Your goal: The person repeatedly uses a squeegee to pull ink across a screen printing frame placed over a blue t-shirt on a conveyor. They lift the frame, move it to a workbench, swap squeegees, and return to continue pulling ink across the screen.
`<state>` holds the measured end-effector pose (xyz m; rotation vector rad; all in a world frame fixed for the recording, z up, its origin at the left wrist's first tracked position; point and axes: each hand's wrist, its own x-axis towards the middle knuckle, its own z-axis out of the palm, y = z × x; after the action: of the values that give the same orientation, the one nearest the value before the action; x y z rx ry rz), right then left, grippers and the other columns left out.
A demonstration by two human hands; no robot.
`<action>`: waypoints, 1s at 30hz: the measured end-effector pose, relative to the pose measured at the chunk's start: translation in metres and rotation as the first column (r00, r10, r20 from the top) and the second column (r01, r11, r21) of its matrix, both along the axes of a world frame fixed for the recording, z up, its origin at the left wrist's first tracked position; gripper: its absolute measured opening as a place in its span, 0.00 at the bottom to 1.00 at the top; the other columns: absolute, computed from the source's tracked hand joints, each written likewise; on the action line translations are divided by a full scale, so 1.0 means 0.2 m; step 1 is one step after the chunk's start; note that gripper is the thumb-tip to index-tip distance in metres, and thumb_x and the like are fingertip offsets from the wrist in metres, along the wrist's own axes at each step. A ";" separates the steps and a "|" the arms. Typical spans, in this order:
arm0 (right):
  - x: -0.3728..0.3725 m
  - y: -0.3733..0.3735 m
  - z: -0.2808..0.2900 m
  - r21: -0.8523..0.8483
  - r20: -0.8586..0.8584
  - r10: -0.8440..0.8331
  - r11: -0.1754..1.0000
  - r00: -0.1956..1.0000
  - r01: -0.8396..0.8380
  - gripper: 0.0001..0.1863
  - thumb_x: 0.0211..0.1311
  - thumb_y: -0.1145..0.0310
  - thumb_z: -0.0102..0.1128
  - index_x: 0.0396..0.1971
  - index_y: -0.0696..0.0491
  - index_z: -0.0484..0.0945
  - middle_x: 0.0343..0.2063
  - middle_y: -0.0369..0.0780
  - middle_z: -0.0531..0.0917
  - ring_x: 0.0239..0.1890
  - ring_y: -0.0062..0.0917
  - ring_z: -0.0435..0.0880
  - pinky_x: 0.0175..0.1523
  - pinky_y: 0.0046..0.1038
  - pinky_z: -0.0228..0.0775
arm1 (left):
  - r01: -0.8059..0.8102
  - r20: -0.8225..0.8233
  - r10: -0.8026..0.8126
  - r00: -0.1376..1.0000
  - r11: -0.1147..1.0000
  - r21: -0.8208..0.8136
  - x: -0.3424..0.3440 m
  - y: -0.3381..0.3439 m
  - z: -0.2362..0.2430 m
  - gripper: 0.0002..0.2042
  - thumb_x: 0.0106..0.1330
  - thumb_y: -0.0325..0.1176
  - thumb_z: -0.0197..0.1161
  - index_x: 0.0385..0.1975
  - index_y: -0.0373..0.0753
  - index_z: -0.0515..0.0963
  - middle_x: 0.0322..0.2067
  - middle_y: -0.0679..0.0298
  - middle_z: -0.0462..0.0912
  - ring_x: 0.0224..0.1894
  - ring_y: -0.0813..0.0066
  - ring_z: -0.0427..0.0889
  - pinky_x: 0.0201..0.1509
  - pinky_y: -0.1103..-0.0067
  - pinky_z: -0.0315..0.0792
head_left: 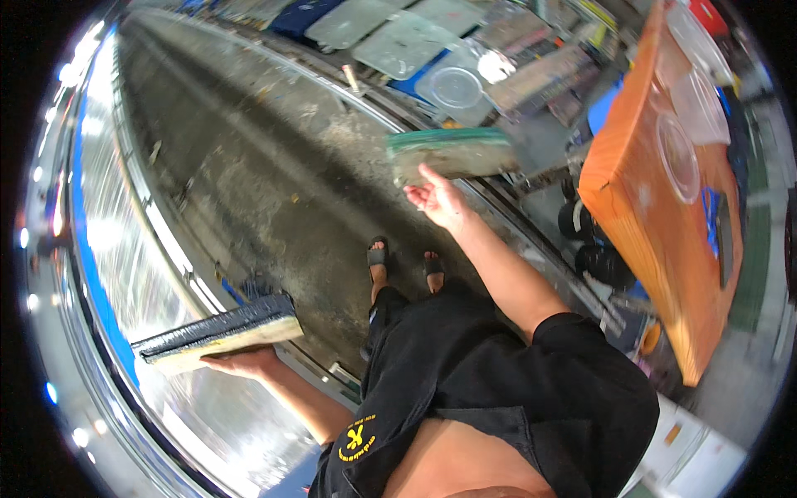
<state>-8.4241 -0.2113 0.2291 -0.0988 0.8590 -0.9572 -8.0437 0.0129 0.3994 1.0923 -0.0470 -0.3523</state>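
Observation:
My left hand [242,363] grips a squeegee [232,334] from below, at the left. Its pale, stained body lies along my fingers, and black ink coats its upper edge. At the rack's edge, ahead and to the right, is a second squeegee [465,158], with green along its top edge and a grimy pale face. My right hand [438,201] is at its left end, one finger stretched over the face and the others loosely bent below, apart. What supports this squeegee is unclear. Its right end is blurred.
An orange wooden board [639,191] with clear plastic tubs stands at the right. The rack [531,91] holds lids and stained boards. A long shiny table [133,241] runs along the left. Between them lies a stained concrete floor [274,158]; my sandalled feet stand there.

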 end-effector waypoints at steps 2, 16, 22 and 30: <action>0.08 0.13 0.12 -0.067 -0.022 0.038 0.997 0.999 -0.039 0.23 0.67 0.54 0.74 0.52 0.55 0.79 0.44 0.41 0.86 0.41 0.27 0.86 0.51 0.35 0.82 | 0.121 0.108 -0.119 0.987 0.992 -0.019 0.16 -0.28 -0.03 0.40 0.74 0.70 0.49 0.78 0.50 0.61 0.76 0.57 0.64 0.74 0.51 0.68 0.77 0.49 0.64; 0.35 0.36 1.00 -0.644 -0.543 -0.721 0.687 0.431 0.337 0.24 0.75 0.55 0.66 0.59 0.57 0.78 0.51 0.38 0.84 0.52 0.21 0.80 0.58 0.28 0.72 | 0.662 0.145 -0.646 0.749 0.724 -0.192 0.11 -1.61 0.26 0.44 0.77 0.71 0.40 0.82 0.44 0.48 0.80 0.53 0.52 0.80 0.52 0.54 0.84 0.56 0.49; 0.51 0.23 1.11 -0.702 -0.281 -0.842 0.508 0.461 0.500 0.23 0.75 0.62 0.67 0.61 0.58 0.75 0.55 0.39 0.82 0.55 0.25 0.82 0.59 0.32 0.76 | 0.730 -0.037 -0.811 0.583 0.544 -0.414 -0.10 -1.67 0.29 0.42 0.78 0.67 0.48 0.82 0.50 0.47 0.81 0.61 0.52 0.79 0.58 0.58 0.81 0.59 0.55; 0.60 0.13 1.17 -0.690 -0.195 -0.872 0.447 0.449 0.570 0.27 0.71 0.61 0.71 0.62 0.57 0.73 0.55 0.38 0.82 0.54 0.23 0.81 0.60 0.31 0.75 | 0.694 0.024 -0.748 0.663 0.602 -0.395 -0.18 -1.65 0.33 0.43 0.77 0.68 0.49 0.82 0.48 0.47 0.80 0.60 0.53 0.79 0.59 0.58 0.82 0.61 0.54</action>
<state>-8.3041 -0.1862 0.4632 -0.5270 1.1539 -2.1399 -8.0791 -0.3178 0.4646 0.6083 -0.4310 -1.1256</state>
